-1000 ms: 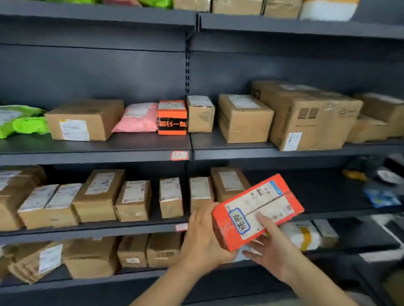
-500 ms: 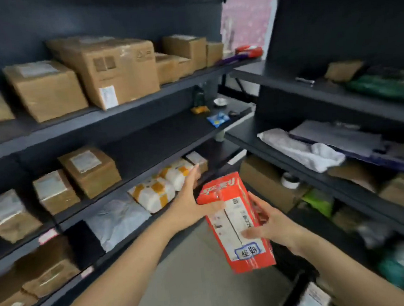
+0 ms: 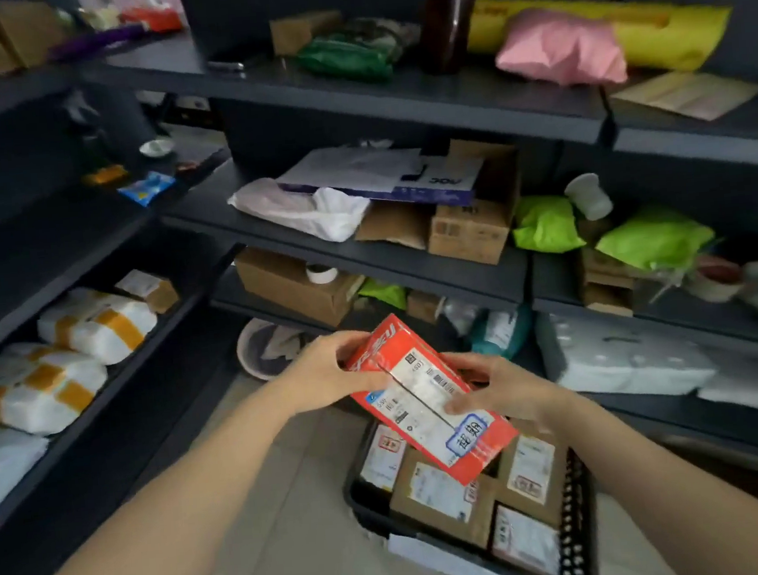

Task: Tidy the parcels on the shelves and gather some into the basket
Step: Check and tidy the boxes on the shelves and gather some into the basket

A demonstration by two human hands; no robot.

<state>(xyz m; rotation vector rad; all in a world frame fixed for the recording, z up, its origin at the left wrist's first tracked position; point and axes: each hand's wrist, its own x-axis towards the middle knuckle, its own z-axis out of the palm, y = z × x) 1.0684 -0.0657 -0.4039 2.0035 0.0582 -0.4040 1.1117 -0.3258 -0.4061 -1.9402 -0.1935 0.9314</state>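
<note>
I hold a red parcel (image 3: 428,397) with a white shipping label and a blue sticker in both hands, tilted, just above the black basket (image 3: 577,504) on the floor. My left hand (image 3: 329,372) grips its upper left end. My right hand (image 3: 495,385) grips its right side, thumb on the label. Inside the basket lie several brown cardboard parcels (image 3: 436,493) with white labels, packed side by side.
Dark shelves stand left and right of a tiled floor aisle. White bags with orange tape (image 3: 96,323) lie on the left shelf. The right shelves hold an open cardboard box (image 3: 472,224), green bags (image 3: 652,238) and white packages (image 3: 626,357). A round basin (image 3: 263,348) sits on the floor.
I have turned right, from the left shelves toward the right shelves and floor. The red parcel has come down over the basket, and my left hand now grips its end.
</note>
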